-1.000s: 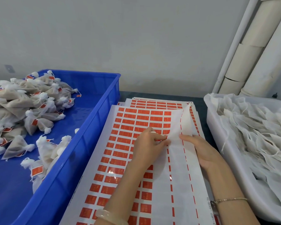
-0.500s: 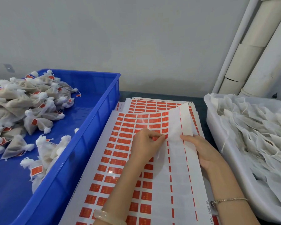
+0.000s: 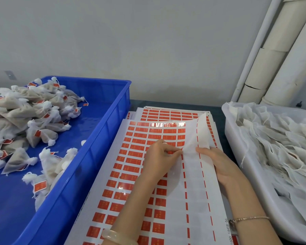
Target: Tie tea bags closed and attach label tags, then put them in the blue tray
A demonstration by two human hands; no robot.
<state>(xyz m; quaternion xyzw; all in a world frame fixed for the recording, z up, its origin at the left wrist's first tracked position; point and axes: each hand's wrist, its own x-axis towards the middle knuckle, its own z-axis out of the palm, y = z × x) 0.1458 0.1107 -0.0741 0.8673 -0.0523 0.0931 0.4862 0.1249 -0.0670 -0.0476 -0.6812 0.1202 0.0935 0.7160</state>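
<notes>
A white sheet of red label tags (image 3: 131,167) lies in front of me on a stack of like sheets. My left hand (image 3: 162,157) pinches a red label tag at the edge of the tag block. My right hand (image 3: 214,161) lies flat on the sheet's bare right part, under the curled-up corner (image 3: 202,131). The blue tray (image 3: 88,161) at the left holds several tied tea bags with red tags (image 3: 34,121). A white tray (image 3: 251,175) at the right holds several untied tea bags (image 3: 281,144).
More label sheets (image 3: 168,114) stick out behind the top one. White pipes (image 3: 276,55) run up the wall at the back right. The grey wall stands close behind the trays.
The top sheet has slid a little toward me, baring more of the sheets beneath. My left fingers have closed on a tag at the block's edge. The right hand has hardly moved.
</notes>
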